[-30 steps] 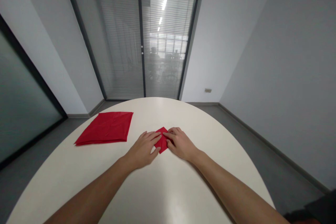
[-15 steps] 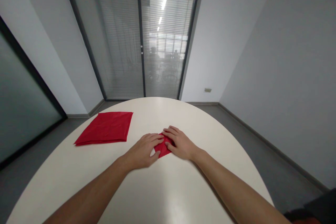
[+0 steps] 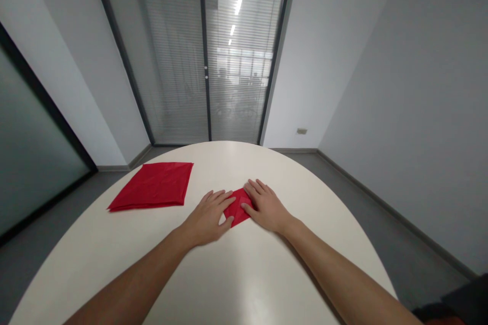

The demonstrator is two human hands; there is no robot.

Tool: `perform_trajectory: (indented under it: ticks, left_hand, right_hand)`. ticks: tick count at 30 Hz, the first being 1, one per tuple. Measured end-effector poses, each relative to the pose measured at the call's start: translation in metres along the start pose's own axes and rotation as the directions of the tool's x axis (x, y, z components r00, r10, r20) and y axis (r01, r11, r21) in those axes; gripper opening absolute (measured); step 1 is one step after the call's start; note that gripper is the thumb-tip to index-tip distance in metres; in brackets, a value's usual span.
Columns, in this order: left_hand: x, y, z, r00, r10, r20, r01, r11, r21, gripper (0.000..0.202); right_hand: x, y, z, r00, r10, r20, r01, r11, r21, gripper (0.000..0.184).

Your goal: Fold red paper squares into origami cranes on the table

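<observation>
A small folded red sheet [image 3: 237, 207], thin like paper or cloth, lies flat on the white table between my hands. My left hand [image 3: 210, 217] rests over its left edge, fingers stretched out and the thumb on the near left corner. Across its right side lies my right hand [image 3: 266, 206], fingers spread towards the far edge and the thumb on the sheet's middle. Both palms face down. The parts of the sheet under my fingers are hidden. To the left of my left hand is a flat stack of larger red sheets [image 3: 154, 185].
The round white table [image 3: 213, 284] has a curved far edge in front of me. Behind it stand a glass partition with blinds [image 3: 175, 86] and grey walls [image 3: 419, 86]. A dark object [image 3: 467, 297] sits at the lower right, beyond the table.
My right hand's fingers have shifted slightly right and away from me, showing more of the small red sheet. My left hand has barely moved. The stack is unchanged.
</observation>
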State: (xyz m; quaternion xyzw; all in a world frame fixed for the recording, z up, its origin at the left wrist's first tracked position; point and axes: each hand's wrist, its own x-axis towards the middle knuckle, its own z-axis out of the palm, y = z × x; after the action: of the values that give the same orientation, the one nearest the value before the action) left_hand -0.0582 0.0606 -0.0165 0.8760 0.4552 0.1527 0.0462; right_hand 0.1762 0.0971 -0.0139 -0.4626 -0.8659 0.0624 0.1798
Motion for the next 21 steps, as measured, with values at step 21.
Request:
perform_trajectory:
  ticks: [21]
  left_hand:
    - [0.001,-0.001,0.002,0.994,0.002,-0.105,-0.01,0.997,-0.078,0.07]
  right_hand:
    - [-0.001,-0.025,-0.029,0.999,0.004,-0.04,0.002,0.99,0.141,0.021]
